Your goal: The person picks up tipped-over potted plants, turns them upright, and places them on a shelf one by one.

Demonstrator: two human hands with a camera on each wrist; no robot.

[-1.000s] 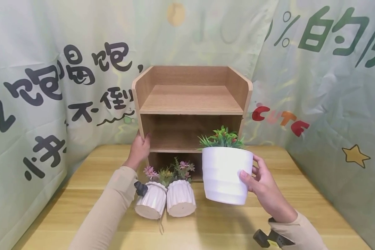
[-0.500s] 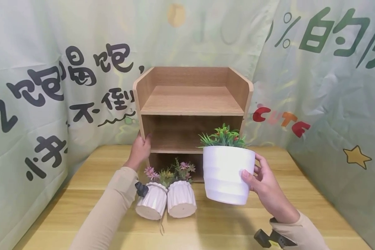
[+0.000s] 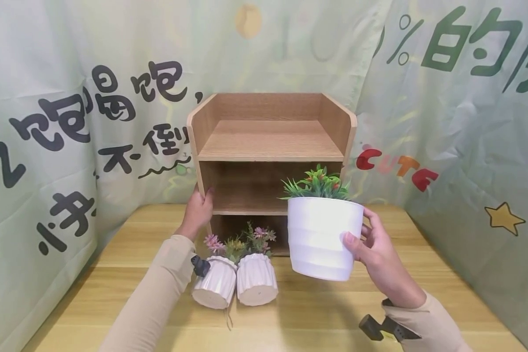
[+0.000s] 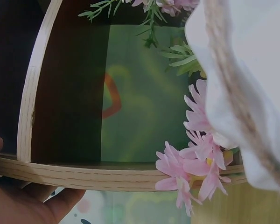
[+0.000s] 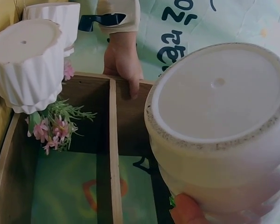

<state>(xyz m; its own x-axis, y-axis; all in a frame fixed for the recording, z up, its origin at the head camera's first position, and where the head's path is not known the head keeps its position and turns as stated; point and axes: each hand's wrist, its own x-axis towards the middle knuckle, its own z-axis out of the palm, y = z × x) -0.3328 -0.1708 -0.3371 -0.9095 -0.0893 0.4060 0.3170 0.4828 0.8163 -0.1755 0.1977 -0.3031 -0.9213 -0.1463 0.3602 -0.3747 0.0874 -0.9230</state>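
Observation:
My left hand (image 3: 196, 214) grips the left side panel of a wooden three-tier shelf (image 3: 270, 141), with the thumb on the inner side and the fingers outside. A large white flowerpot (image 3: 321, 237) with a green artificial plant (image 3: 318, 186) is in my right hand (image 3: 380, 261), thumb on its front, fingers round its right side. The pot hangs above the table, before the shelf's right half. Its underside shows large in the right wrist view, where a thumb (image 5: 189, 210) presses its wall. Two small white fluted flowerpots (image 3: 256, 281) with pink flowers (image 4: 198, 163) tilt near the lowest tier.
The shelf stands on a light wooden table (image 3: 422, 288). Printed curtains (image 3: 457, 117) enclose the back and both sides. A string dangles beside the left small pot (image 3: 215, 283). Black devices (image 3: 389, 330) are strapped to both wrists.
The large flowerpot and my right hand have risen slightly and shifted a little to the right. My left hand keeps its grip on the shelf, and the small flowerpots stay put.

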